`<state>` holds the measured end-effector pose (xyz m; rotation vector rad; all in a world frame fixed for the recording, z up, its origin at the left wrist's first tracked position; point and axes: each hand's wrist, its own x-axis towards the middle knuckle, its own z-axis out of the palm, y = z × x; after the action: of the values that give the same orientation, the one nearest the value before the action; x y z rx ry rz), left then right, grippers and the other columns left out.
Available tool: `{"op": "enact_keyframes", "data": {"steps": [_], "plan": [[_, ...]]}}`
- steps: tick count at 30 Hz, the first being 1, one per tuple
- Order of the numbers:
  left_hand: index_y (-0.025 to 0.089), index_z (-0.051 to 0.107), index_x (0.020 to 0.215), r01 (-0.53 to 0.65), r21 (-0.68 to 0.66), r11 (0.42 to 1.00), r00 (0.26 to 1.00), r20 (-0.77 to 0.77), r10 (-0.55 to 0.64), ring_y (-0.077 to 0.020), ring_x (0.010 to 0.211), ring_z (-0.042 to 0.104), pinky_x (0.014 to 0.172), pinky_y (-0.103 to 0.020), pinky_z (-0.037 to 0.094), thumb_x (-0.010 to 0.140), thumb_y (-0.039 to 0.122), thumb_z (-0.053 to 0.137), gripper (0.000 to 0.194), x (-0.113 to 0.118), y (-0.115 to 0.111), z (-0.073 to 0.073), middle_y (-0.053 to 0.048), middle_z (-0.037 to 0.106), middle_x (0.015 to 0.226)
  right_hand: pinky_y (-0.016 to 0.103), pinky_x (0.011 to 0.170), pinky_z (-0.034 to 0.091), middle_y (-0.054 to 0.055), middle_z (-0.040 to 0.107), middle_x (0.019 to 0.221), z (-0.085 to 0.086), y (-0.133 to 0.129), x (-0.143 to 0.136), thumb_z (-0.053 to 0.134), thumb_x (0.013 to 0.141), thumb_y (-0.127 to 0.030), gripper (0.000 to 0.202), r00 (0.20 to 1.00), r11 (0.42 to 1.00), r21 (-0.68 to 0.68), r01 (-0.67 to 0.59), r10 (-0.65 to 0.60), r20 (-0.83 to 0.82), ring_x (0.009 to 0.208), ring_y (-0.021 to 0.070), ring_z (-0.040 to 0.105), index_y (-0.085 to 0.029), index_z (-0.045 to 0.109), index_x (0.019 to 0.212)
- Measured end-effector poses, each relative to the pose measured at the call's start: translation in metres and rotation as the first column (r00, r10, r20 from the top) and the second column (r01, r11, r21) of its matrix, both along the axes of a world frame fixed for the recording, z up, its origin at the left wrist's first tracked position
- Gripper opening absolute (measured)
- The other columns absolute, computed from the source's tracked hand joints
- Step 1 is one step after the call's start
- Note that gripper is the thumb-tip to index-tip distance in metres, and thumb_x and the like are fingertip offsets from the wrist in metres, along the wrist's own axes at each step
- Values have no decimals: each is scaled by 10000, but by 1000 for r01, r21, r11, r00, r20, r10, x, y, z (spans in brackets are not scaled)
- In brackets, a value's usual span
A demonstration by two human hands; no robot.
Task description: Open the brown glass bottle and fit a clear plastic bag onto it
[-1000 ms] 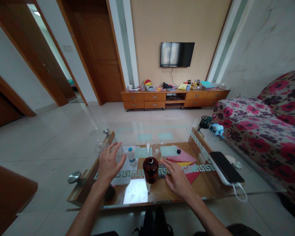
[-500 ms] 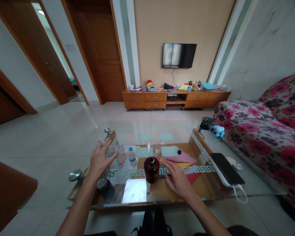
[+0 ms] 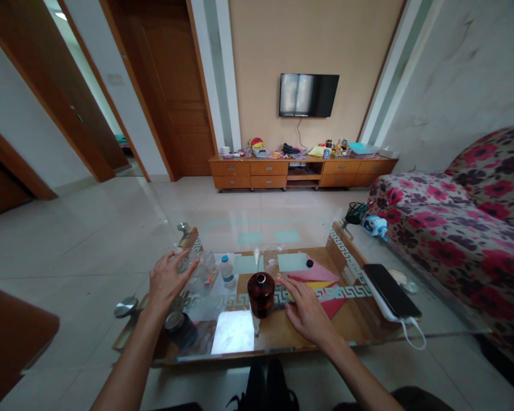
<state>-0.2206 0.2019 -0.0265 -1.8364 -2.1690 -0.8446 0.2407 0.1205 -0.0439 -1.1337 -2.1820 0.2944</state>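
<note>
A dark brown bottle [image 3: 261,297] with an open narrow neck stands upright on the glass table. My right hand [image 3: 306,311] lies low beside it on the right, fingers stretched out and apart from the bottle; a small orange spot shows near its fingertips. My left hand [image 3: 169,279] is over the table's left part, thumb and fingers apart, close to clear plastic containers [image 3: 206,273] with colourful small pieces in one. Whether its fingers touch the clear plastic, I cannot tell. A small clear bottle with a blue cap [image 3: 227,271] stands between the hands.
On the glass table [image 3: 282,349] are a dark jar [image 3: 180,328] at front left, a black cap [image 3: 309,263], and a phone [image 3: 392,290] with a white cable at right. Coloured paper [image 3: 314,274] lies right of centre. A pen holder [image 3: 355,212] stands near the floral sofa [image 3: 445,222].
My left hand has moved slightly left and down, its fingers less spread and nearer the clear plastic. My right hand stays beside the brown bottle. The whole view has shifted a little.
</note>
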Motion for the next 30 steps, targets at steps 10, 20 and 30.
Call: {"op": "enact_keyframes", "data": {"steps": [10, 20, 30], "plan": [[240, 617, 1437, 99, 298, 949, 987, 90, -132, -370, 1358, 495, 1159, -565, 402, 916, 573, 686, 622, 23, -12, 37, -163, 514, 1444, 571, 1137, 475, 106, 531, 1531, 3, -2, 1, 541, 893, -120, 810, 1000, 1000, 10, 12, -12, -9, 1376, 309, 527, -334, 324, 1644], [284, 341, 1639, 455, 454, 766, 343, 705, -621, -359, 1472, 461, 1139, -534, 469, 984, 501, 547, 720, 82, -33, 69, -133, 423, 1630, 568, 1144, 469, 112, 529, 1528, 1, -1, 1, 541, 910, -136, 791, 1000, 1000, 16, 8, -8, -2, 1381, 309, 517, -321, 317, 1646], [381, 234, 1673, 809, 187, 557, 52, 922, -385, -399, 1554, 334, 1186, -664, 344, 962, 773, 409, 831, 130, -20, -9, -101, 159, 1764, 564, 1119, 489, 120, 551, 1492, 1, -2, 3, 554, 905, -135, 793, 1000, 1000, -7, 16, -16, 1, 1337, 311, 545, -317, 323, 1642]]}}
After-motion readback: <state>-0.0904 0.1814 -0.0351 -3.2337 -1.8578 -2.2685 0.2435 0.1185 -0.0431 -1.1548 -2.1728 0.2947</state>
